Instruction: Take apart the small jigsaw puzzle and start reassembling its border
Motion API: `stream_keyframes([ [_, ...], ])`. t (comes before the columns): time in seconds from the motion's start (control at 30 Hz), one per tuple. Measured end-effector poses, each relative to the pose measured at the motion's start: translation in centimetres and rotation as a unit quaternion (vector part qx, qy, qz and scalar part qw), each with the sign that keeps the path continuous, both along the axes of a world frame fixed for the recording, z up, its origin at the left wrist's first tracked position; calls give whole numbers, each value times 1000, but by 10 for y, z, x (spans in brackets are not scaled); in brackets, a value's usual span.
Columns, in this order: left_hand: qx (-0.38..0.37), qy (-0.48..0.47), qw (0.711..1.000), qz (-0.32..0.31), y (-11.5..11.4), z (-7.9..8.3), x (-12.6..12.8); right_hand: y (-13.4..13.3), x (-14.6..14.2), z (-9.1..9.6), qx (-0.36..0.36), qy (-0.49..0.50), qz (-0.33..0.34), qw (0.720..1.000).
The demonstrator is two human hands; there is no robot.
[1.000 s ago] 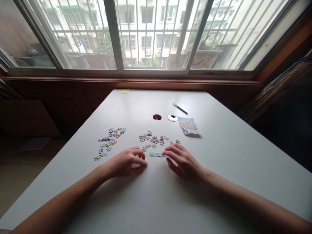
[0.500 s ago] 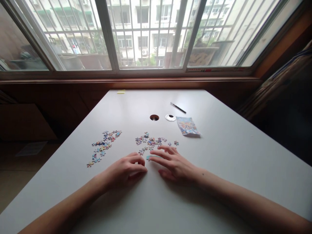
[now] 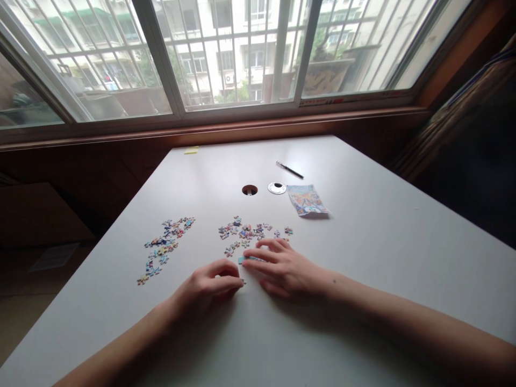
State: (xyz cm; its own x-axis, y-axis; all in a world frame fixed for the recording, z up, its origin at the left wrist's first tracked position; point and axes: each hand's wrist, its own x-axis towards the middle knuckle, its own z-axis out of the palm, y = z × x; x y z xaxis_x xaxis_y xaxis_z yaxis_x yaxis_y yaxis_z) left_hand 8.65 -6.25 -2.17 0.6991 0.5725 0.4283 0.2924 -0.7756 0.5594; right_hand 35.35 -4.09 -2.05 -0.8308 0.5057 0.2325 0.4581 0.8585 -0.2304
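Between the thumb and fingertips of my left hand (image 3: 215, 282) is a small jigsaw puzzle piece (image 3: 243, 282), mostly hidden by the fingers. My right hand (image 3: 278, 269) lies palm down with its fingers spread, over a light-blue strip of joined puzzle pieces (image 3: 241, 260). Only the strip's left end and a little between the fingers show. Just beyond both hands, a loose cluster of puzzle pieces (image 3: 245, 232) is scattered on the white table (image 3: 363, 252). Farther left lies another group of pieces (image 3: 163, 248), in a slanting band.
A printed picture sheet (image 3: 308, 201) with a curled edge lies right of centre. Near it are a round metal cover (image 3: 277, 188), a cable hole (image 3: 249, 190) and a black pen (image 3: 289, 170). Yellow sticky notes (image 3: 191, 150) sit at the far edge, below the barred window (image 3: 226, 54).
The camera view has tilted and shifted slightly. My left fingers have drawn together, and a puzzle piece now shows at their tips. My right hand stays spread over the blue strip.
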Motion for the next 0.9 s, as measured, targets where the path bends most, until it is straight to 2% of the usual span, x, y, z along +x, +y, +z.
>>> stream_keyframes([
  [0.07, -18, -13, 1000, -2, -1, -1, 1, 0, 1, 0, 2, 3, 1, 1000],
  [0.37, 20, -54, 998, 26, 4, 2, 0, 1, 0, -1, -26, 14, -16, 999],
  [0.63, 21, -63, 995, 68, 5, 7, 1, 1, 0, 0, 2, 5, -8, 1000],
  [0.9, 31, -28, 995, 93, 5, -2, 10, 0, 0, -1, 4, 16, -11, 1000],
])
